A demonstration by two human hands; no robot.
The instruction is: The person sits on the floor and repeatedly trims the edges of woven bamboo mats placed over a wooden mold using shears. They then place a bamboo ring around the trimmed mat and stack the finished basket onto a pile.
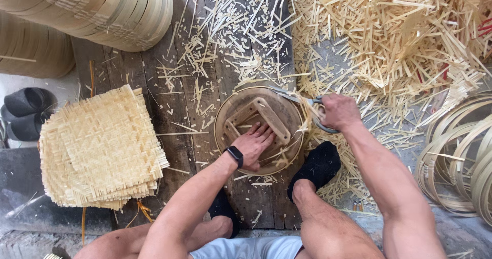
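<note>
On the wooden platform (169,110), between the person's knees, sits a round wooden mould (259,130) with a woven bamboo disc under it. Left hand (254,145) lies flat on the mould, fingers spread, pressing down, gripping nothing. Right hand (338,111) is clenched around scissors (302,101), blades at the disc's upper right rim. Mould looks stiff and fairly heavy; woven edge looks light, springy, splintery, so best held by pressing from the top. Offcuts (389,38) litter the floor beyond; stack of woven mats (100,146) at left, bamboo hoops (461,156) at right.
</note>
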